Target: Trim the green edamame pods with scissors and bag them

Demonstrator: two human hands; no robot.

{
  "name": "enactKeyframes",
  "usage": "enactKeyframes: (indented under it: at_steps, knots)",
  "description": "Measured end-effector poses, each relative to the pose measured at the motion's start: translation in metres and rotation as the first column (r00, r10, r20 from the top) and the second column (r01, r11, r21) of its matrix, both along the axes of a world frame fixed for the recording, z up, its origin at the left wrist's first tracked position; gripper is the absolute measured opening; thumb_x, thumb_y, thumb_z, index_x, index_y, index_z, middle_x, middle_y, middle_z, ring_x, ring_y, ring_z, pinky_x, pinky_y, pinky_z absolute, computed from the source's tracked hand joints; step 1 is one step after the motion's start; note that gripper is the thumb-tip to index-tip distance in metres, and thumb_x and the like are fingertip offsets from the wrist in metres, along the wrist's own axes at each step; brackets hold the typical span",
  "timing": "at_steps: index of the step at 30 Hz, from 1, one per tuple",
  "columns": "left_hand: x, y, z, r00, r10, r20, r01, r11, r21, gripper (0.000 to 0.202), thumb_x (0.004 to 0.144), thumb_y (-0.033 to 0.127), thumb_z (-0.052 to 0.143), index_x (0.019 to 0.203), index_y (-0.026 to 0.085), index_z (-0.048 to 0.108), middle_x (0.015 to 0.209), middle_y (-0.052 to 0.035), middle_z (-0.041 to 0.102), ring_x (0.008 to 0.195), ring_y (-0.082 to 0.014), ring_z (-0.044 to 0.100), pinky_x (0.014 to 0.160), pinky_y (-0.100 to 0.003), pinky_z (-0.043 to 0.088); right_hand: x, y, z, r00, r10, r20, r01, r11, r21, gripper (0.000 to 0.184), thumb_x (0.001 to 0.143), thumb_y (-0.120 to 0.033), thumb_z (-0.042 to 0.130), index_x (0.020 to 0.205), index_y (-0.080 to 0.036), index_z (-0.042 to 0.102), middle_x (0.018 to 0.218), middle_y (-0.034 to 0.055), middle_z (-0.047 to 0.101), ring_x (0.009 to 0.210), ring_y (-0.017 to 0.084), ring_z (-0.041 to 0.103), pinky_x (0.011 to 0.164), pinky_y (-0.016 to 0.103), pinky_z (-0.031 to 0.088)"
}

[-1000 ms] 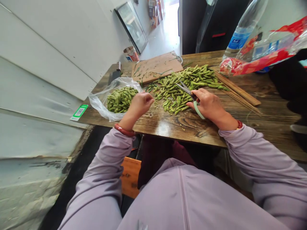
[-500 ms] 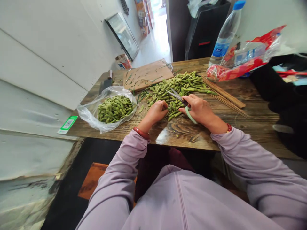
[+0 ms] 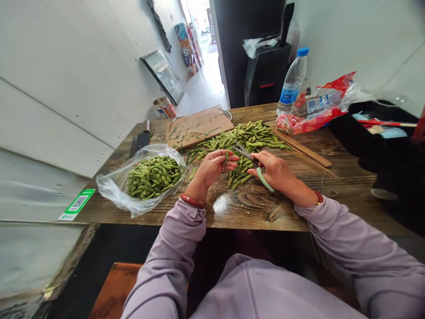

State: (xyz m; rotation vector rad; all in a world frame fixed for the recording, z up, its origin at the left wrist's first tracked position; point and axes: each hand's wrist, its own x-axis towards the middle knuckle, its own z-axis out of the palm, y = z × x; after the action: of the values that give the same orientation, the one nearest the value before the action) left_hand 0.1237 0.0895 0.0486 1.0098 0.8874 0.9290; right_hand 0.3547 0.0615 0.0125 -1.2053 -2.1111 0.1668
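My left hand (image 3: 215, 166) is turned partly palm up and holds a green soybean pod (image 3: 226, 158) in its fingers. Scissors (image 3: 260, 175) with pale green handles are gripped in my right hand (image 3: 275, 169), their blades pointing left and slightly parted. Behind and between both hands spreads a heap of soybean pods (image 3: 255, 130) on the wooden table (image 3: 245, 208). To the left, a clear plastic bag (image 3: 114, 186) lies open with many more pods (image 3: 154, 175) inside.
A wooden cutting board (image 3: 199, 126) with green scraps lies behind the heap. Thin wooden sticks (image 3: 305, 153) are at its right. A water bottle (image 3: 292, 84) and a red plastic wrapper (image 3: 312, 117) stand at the back right. A dark cleaver (image 3: 139, 141) rests at the back left.
My left hand has lifted from the heap and turned, now showing a pod in its fingers. The scissors stay in my right hand. The view has tilted up a little.
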Motion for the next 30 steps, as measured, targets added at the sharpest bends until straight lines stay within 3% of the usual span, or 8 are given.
enactKeyframes:
  at_steps: [5,9,13,17,19,23,26,30]
  knots:
    - [-0.001,0.001,-0.007,0.999,0.042,0.028,-0.042,0.999,0.012,0.024,0.079,0.015,0.07,0.102,0.011,0.065,0.093,-0.011,0.075,0.075,-0.0159,0.073,0.073,-0.028,0.058,0.002,0.001,-0.003,1.0,0.003,-0.025,-0.003,1.0,-0.005,0.038,0.089,-0.037,0.07,0.122,-0.02,0.064,0.099,0.0083,0.068,0.076,0.022,0.065,0.07,0.035,0.053]
    - [-0.011,0.005,-0.013,0.964,0.19,-0.187,-0.142,0.959,0.245,0.018,0.081,0.009,0.058,0.098,0.013,0.063,0.085,-0.0044,0.07,0.065,-0.0124,0.067,0.062,-0.025,0.053,0.005,-0.001,-0.004,1.0,0.007,-0.007,-0.007,1.0,-0.011,0.039,0.091,-0.042,0.067,0.124,-0.02,0.063,0.099,0.0086,0.068,0.08,0.024,0.066,0.07,0.036,0.054]
    - [-0.024,0.014,-0.02,0.783,0.382,-0.491,-0.096,0.854,0.511,0.028,0.078,0.001,0.049,0.095,0.014,0.067,0.086,-0.0036,0.068,0.069,-0.0129,0.064,0.066,-0.027,0.051,0.007,-0.003,-0.003,1.0,0.004,0.001,-0.004,1.0,-0.031,0.041,0.092,-0.045,0.066,0.126,-0.023,0.063,0.1,0.0087,0.068,0.081,0.025,0.067,0.07,0.037,0.055]
    - [-0.031,0.016,-0.021,0.537,0.575,-0.617,0.063,0.702,0.709,0.02,0.081,0.006,0.053,0.088,0.015,0.07,0.088,-0.0064,0.07,0.086,-0.0178,0.062,0.079,-0.032,0.048,0.007,-0.004,-0.003,1.0,0.002,0.001,-0.002,0.999,-0.035,0.042,0.092,-0.048,0.065,0.126,-0.024,0.063,0.1,0.009,0.069,0.08,0.026,0.067,0.069,0.038,0.055]
    - [-0.032,0.014,-0.019,0.488,0.563,-0.667,0.151,0.698,0.7,0.015,0.082,0.01,0.056,0.082,0.015,0.07,0.082,-0.0058,0.068,0.082,-0.0177,0.059,0.079,-0.032,0.047,0.007,-0.004,-0.004,1.0,0.004,0.004,-0.003,0.999,-0.035,0.042,0.091,-0.048,0.066,0.126,-0.024,0.063,0.1,0.009,0.069,0.08,0.026,0.067,0.068,0.038,0.055]
    - [-0.033,0.009,-0.014,0.445,0.376,-0.813,0.358,0.757,0.546,0.005,0.078,0.014,0.066,0.074,0.015,0.068,0.072,-0.0029,0.062,0.072,-0.016,0.054,0.072,-0.031,0.044,0.006,-0.004,-0.004,1.0,0.006,0.017,-0.006,0.999,-0.033,0.042,0.09,-0.046,0.067,0.125,-0.024,0.063,0.099,0.0086,0.069,0.08,0.026,0.068,0.068,0.038,0.055]
    - [-0.036,0.008,-0.012,0.395,0.263,-0.88,0.487,0.753,0.443,0.005,0.076,0.012,0.067,0.077,0.016,0.071,0.074,-0.0028,0.061,0.072,-0.016,0.053,0.073,-0.03,0.044,0.006,-0.005,-0.004,1.0,0.013,0.028,-0.012,0.999,-0.035,0.041,0.09,-0.044,0.068,0.125,-0.023,0.063,0.099,0.0087,0.069,0.082,0.026,0.068,0.068,0.038,0.055]
    - [-0.038,0.008,-0.016,0.284,0.291,-0.913,0.53,0.746,0.403,0.016,0.076,0.011,0.065,0.087,0.017,0.074,0.081,-0.0053,0.062,0.081,-0.0197,0.056,0.078,-0.033,0.045,0.005,-0.006,-0.003,0.999,0.012,0.033,-0.01,0.999,-0.041,0.04,0.09,-0.044,0.068,0.125,-0.024,0.063,0.099,0.0082,0.069,0.082,0.026,0.069,0.067,0.038,0.055]
